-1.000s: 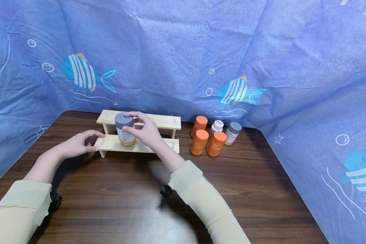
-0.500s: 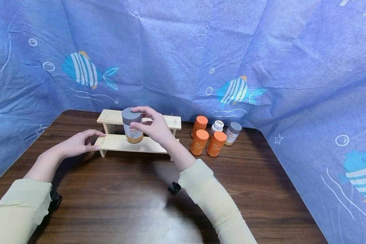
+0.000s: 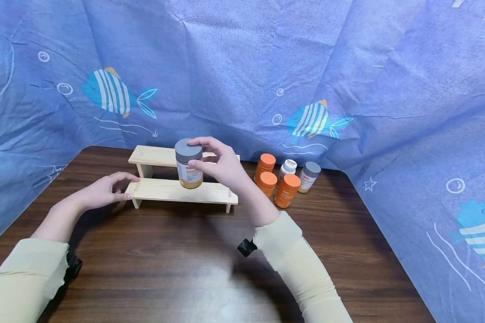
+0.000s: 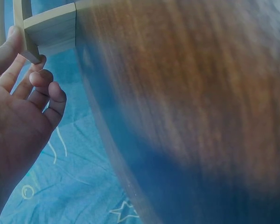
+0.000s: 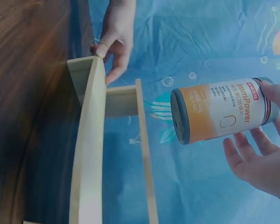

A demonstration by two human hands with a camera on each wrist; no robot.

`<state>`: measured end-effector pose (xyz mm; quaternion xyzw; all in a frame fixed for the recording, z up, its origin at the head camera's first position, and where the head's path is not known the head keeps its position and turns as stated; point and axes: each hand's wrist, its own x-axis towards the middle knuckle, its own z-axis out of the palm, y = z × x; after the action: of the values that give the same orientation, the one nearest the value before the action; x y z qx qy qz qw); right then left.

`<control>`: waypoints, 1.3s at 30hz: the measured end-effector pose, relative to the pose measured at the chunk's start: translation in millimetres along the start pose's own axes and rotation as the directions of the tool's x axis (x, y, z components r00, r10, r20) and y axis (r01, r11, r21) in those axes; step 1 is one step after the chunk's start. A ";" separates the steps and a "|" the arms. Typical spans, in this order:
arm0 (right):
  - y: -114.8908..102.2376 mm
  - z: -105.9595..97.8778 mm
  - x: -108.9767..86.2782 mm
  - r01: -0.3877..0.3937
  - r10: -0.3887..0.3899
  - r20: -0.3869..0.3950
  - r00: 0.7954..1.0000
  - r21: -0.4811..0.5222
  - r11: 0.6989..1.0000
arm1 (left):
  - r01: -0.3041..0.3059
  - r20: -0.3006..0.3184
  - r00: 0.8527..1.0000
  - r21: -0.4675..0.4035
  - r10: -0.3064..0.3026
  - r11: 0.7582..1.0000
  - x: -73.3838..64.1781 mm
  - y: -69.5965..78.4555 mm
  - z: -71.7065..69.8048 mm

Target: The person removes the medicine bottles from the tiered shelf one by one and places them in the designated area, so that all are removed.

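A two-tier wooden shelf [image 3: 165,190] stands at the left back of the table. At the left end of its lower board, my left hand [image 3: 99,193] pinches the edge between thumb and fingers; the left wrist view shows the thumb [image 4: 7,51] against the board. My right hand [image 3: 224,166] grips a supplement bottle [image 3: 189,172] by its grey lid, thumb in front and fingers behind. The bottle has a white label and a yellow-orange bottom band. In the right wrist view the bottle [image 5: 219,111] is held apart from the shelf boards.
Right of the shelf stand several bottles: orange ones [image 3: 287,190], a small white one [image 3: 288,168] and another with a grey lid [image 3: 309,176]. One orange bottle is partly behind my right forearm. A blue fish-print cloth [image 3: 234,80] hangs behind the table [image 3: 178,260].
My right hand has carried the grey-lidded bottle to the right and slightly up, from the left part of the lower board toward its middle. My left hand has stayed on the shelf end.
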<state>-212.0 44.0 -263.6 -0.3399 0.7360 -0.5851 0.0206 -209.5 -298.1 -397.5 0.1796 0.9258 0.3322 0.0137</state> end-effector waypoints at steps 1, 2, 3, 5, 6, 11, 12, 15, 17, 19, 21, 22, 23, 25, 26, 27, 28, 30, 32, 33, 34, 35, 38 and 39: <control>-1.0 -2.2 -1.4 0.003 -0.003 0.001 1.000 -0.005 1.000 | -0.003 -0.002 1.000 0.000 0.003 1.000 0.2 -0.7 0.2; -2.0 -4.5 -2.9 0.003 -0.003 0.001 1.000 -0.012 1.000 | -0.005 -0.002 1.000 -0.001 0.005 1.000 0.1 -1.3 0.3; -2.9 -6.9 -4.4 0.008 -0.008 0.002 1.000 -0.015 1.000 | -0.007 0.000 1.000 -0.001 0.007 1.000 0.1 -1.9 0.2; -3.5 -11.7 -6.9 0.017 -0.017 -0.002 1.000 -0.016 1.000 | -0.013 -0.003 1.000 -0.001 0.013 1.000 0.4 -3.1 0.4; -3.7 -14.1 -8.0 0.021 -0.021 -0.003 1.000 -0.016 1.000 | -0.017 -0.003 1.000 0.001 0.017 1.000 0.6 -3.5 0.3; -5.0 -26.6 -14.1 0.036 -0.036 -0.023 0.999 -0.024 0.999 | -0.017 0.003 1.000 0.005 0.017 1.000 2.5 -5.2 0.1; -5.2 -29.0 -15.2 0.036 -0.037 -0.027 0.999 -0.026 0.999 | -0.015 0.002 1.000 0.006 0.015 1.000 2.8 -5.2 -0.1; -5.8 -36.3 -18.2 0.040 -0.042 -0.041 0.998 -0.030 0.999 | -0.016 0.009 1.000 0.006 0.016 1.000 3.9 -5.6 -1.4; -5.9 -41.3 -20.1 0.034 -0.035 -0.046 0.998 -0.027 0.999 | -0.023 0.008 1.000 0.003 0.023 1.000 4.8 -5.8 -2.2; -5.1 -46.8 -21.8 0.031 -0.033 -0.052 0.998 -0.033 0.999 | -0.027 0.013 1.000 0.001 0.027 1.000 6.0 -6.5 -2.9; -2.5 -52.7 -23.5 0.026 -0.028 -0.057 0.998 -0.037 0.999 | -0.028 0.014 1.000 0.000 0.028 1.000 7.2 -7.3 -3.4; 0.1 -55.8 -24.0 0.029 -0.031 -0.062 0.998 -0.043 0.999 | -0.024 0.015 1.000 0.000 0.024 1.000 7.6 -7.6 -3.7; 2.8 -58.9 -24.4 0.035 -0.038 -0.067 0.997 -0.043 0.998 | -0.020 0.016 1.000 0.003 0.020 1.000 8.2 -8.4 -4.0; 8.1 -64.9 -25.1 0.048 -0.051 -0.077 0.996 -0.035 0.998 | -0.010 0.021 1.000 0.009 0.010 1.000 9.3 -9.2 -4.9; 10.2 -68.0 -25.8 0.054 -0.056 -0.080 0.995 -0.032 0.998 | -0.006 0.022 1.000 0.013 0.006 1.000 9.9 -9.8 -5.3; 12.5 -70.8 -26.1 0.062 -0.064 -0.083 0.995 -0.027 0.998 | -0.002 0.023 1.000 0.016 0.001 1.000 10.5 -10.4 -5.6; 13.0 -73.4 -27.2 0.063 -0.065 -0.083 0.994 -0.024 0.998 | 0.001 0.025 1.000 0.019 -0.002 1.000 11.0 -10.8 -6.1; 12.2 -78.3 -29.5 0.063 -0.065 -0.085 0.994 -0.024 0.998 | 0.004 0.029 1.000 0.022 -0.005 1.000 11.8 -11.2 -7.1; 11.0 -83.4 -32.8 0.050 -0.052 -0.082 0.995 -0.022 0.999 | 0.004 0.030 1.000 0.025 -0.005 1.000 12.8 -12.2 -7.6; 11.1 -86.2 -34.2 0.048 -0.049 -0.082 0.995 -0.021 0.999 | 0.003 0.031 1.000 0.023 -0.004 1.000 13.2 -12.7 -7.6; 10.8 -89.1 -36.1 0.035 -0.036 -0.083 0.996 -0.015 0.999 | 0.002 0.031 1.000 0.022 -0.003 1.000 13.6 -13.2 -7.7; 11.0 -92.0 -37.7 0.033 -0.033 -0.086 0.996 -0.012 0.999 | 0.000 0.032 0.999 0.021 -0.001 1.000 14.1 -13.8 -7.7; 12.0 -100.9 -43.0 0.027 -0.026 -0.094 0.995 0.007 1.000 | -0.003 0.034 0.999 0.016 0.003 1.000 15.2 -15.5 -7.9; 12.1 -103.9 -44.9 0.026 -0.026 -0.100 0.995 0.003 1.000 | -0.005 0.034 0.999 0.014 0.004 1.000 15.6 -15.9 -8.0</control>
<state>-227.7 156.6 -258.0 -0.3197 0.7303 -0.6032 -0.0228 -230.3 -309.0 -399.7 0.1875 0.9274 0.3224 0.0275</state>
